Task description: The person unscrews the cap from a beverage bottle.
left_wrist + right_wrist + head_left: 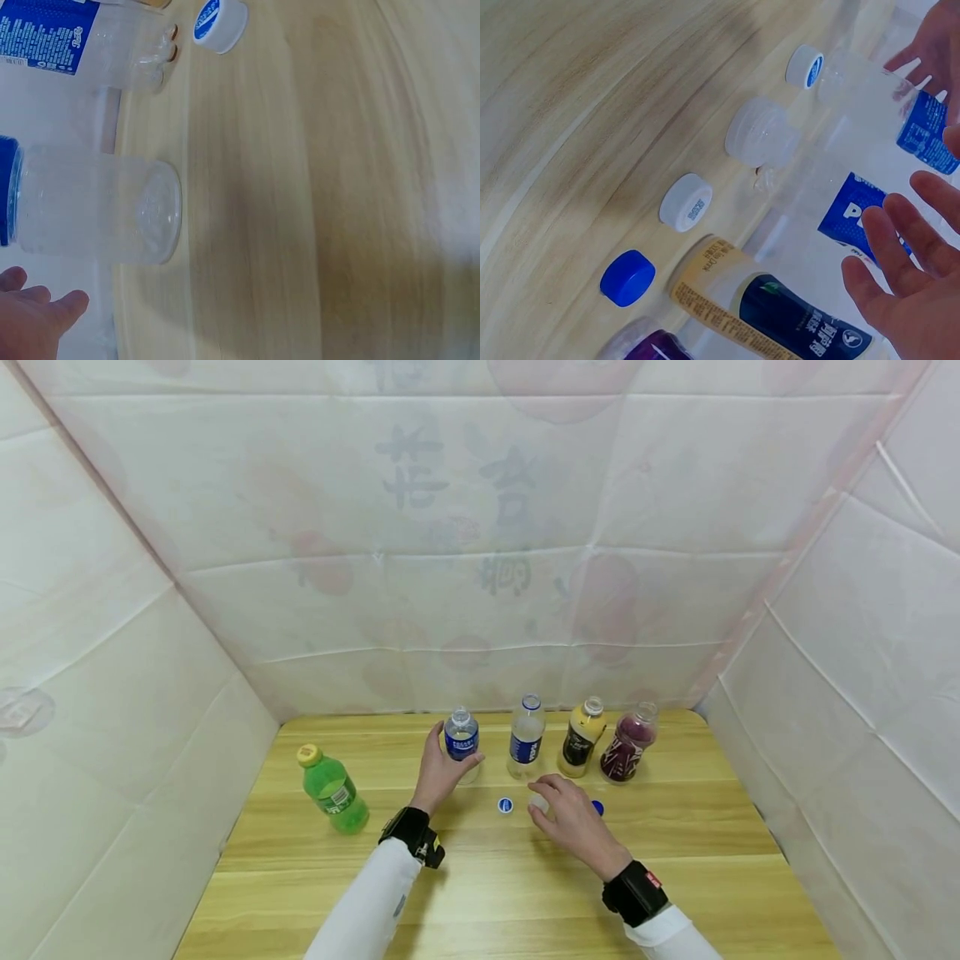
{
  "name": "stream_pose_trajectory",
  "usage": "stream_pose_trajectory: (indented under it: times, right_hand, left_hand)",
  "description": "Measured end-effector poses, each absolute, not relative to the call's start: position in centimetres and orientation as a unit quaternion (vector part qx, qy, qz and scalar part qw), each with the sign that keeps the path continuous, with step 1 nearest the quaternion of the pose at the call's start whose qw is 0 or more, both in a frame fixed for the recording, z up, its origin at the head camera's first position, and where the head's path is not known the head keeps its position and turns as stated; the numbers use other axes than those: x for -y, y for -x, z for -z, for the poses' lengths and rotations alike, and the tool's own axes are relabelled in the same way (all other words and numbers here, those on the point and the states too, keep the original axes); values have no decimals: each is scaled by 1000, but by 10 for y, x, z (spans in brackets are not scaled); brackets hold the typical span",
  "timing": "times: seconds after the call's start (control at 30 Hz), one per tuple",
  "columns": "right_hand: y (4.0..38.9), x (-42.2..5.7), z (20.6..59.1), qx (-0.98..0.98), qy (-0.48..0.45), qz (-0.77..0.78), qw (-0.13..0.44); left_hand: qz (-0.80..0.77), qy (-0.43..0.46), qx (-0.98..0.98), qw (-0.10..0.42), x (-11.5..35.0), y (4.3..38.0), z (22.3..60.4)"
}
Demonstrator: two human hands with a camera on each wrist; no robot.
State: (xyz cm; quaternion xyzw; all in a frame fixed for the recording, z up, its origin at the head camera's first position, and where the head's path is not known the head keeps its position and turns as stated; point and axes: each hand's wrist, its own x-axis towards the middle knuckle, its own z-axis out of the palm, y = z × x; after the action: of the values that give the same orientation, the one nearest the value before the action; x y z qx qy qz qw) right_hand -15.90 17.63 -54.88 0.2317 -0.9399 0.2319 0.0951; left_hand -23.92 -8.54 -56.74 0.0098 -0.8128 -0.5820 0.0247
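My left hand [441,777] is spread beside a clear, uncapped bottle with a blue label [462,742]. In the left wrist view, its fingers stay a little apart from that bottle [82,202]. My right hand [576,822] hovers over the caps, fingers loosely extended and holding nothing. Below it, the right wrist view has a white-and-blue cap [804,66], a bulky translucent cap [756,133], a white printed cap [685,202] and a blue cap [628,278] in a row. Behind them stands a clear bottle with a dark blue label [525,750], uncapped.
An uncapped yellow bottle [588,727] and an uncapped purple bottle [628,745] stand at the back right. A green bottle with a yellow cap [335,793] stands at the left. White cloth walls [480,610] enclose the wooden table [480,902] at the back and sides.
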Motion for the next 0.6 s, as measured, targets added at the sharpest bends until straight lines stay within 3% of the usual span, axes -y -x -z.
stream_pose_trajectory:
  times: [0.3, 0.6]
  right_hand:
    - [159, -177, 546, 938, -231, -233, 112]
    - [161, -180, 541, 938, -233, -230, 116]
  left_hand:
    - [581, -10, 813, 21, 97, 213, 571]
    - [551, 27, 832, 63, 110, 187, 570]
